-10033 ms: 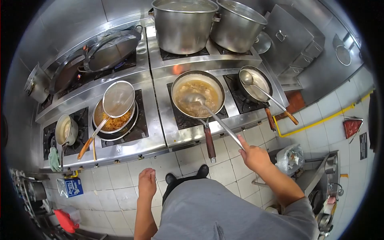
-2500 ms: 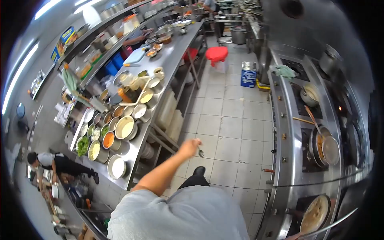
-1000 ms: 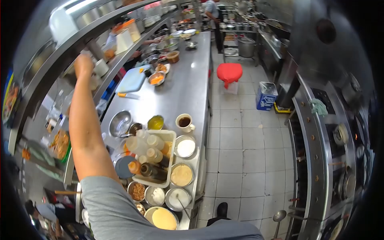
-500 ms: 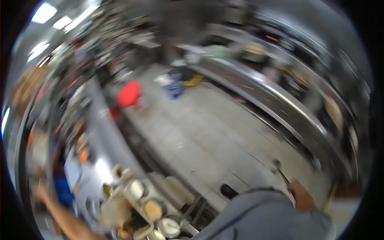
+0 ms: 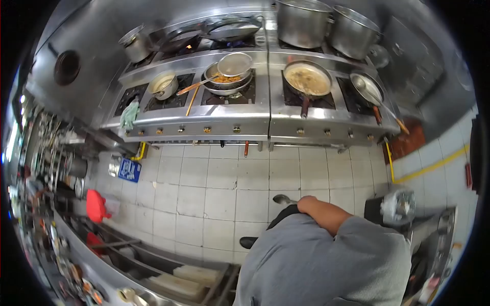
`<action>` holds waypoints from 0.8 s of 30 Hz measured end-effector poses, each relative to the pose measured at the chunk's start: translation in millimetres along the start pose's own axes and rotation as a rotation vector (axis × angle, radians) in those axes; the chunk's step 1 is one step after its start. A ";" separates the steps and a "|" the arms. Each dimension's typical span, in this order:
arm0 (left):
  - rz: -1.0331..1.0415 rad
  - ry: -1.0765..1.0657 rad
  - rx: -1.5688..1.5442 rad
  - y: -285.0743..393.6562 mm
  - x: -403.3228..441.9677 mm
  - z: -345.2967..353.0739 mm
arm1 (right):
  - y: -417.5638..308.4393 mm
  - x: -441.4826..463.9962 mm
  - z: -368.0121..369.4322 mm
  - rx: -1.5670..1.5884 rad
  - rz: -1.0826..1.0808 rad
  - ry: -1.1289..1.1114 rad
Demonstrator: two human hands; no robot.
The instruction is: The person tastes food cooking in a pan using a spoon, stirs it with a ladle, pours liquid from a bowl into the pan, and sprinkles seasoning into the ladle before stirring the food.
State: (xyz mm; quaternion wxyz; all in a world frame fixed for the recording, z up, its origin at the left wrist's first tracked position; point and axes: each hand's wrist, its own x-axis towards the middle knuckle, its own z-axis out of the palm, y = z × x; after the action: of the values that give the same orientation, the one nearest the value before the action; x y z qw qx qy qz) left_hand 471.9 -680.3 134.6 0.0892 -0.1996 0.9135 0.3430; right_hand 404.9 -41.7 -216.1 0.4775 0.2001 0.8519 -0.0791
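My right hand point(image 5: 307, 204) is closed around the handle of a metal serving spoon point(image 5: 282, 199), low in front of my body. The spoon's bowl points left, over the tiled floor. My left hand is out of sight. Ahead stands a stainless steel stove point(image 5: 204, 113). A frying pan point(image 5: 307, 79) with pale, creamy liquid sits on a right burner. Farther right, a pan point(image 5: 366, 87) has a long-handled ladle point(image 5: 390, 113) lying across it. Left of centre, a strainer point(image 5: 235, 65) rests over a pan of orange-brown food point(image 5: 227, 79).
Large stockpots point(image 5: 302, 24) stand at the back, beside two woks point(image 5: 232, 29). A small pot point(image 5: 163, 85) and a green cloth point(image 5: 130, 114) are at the stove's left. On the floor are a blue crate point(image 5: 129, 170) and a red item point(image 5: 95, 206). A steel counter point(image 5: 97, 260) runs lower left.
My view has swung right, from the counter and aisle to face the stove. My left hand, stretched over the counter before, has left the view. The spoon stays in my right hand.
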 end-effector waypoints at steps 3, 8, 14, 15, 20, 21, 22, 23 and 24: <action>-0.274 -0.061 -0.669 14.2 -44.7 179.4 | 35.8 30.0 -4.9 -0.159 -0.229 0.036; 0.015 -0.070 -0.048 -6.7 -180.1 421.3 | 73.2 112.0 -9.8 -0.425 -0.469 -0.057; -0.222 -0.398 -0.010 82.3 -197.0 471.8 | 67.7 62.5 -88.5 -0.060 -0.636 -0.086; -0.211 -0.412 0.007 90.4 -195.0 474.2 | 73.2 52.9 -95.5 0.118 -0.602 -0.073; -0.166 -0.459 0.108 96.3 -181.9 462.4 | 133.5 -55.6 -153.4 0.547 -0.789 0.134; -0.160 -0.460 0.133 92.3 -176.7 457.3 | 145.9 -66.5 -160.4 0.560 -0.853 0.144; -0.073 -0.395 0.161 65.1 -165.0 462.9 | 157.7 -87.6 -164.5 0.631 -0.819 0.130; 0.029 -0.433 0.259 55.8 -147.8 459.2 | 170.0 -110.0 -165.0 0.673 -0.802 0.090; -0.079 -0.420 0.303 66.3 -139.8 449.2 | 177.4 -125.7 -165.1 0.737 -0.745 -0.037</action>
State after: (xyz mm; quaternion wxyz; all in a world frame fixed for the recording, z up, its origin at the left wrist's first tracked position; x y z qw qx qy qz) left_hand 581.8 -295.0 -120.6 0.3189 -0.1441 0.9074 0.2325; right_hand 408.1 139.7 -12.1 0.3300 0.0366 0.7723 -0.5416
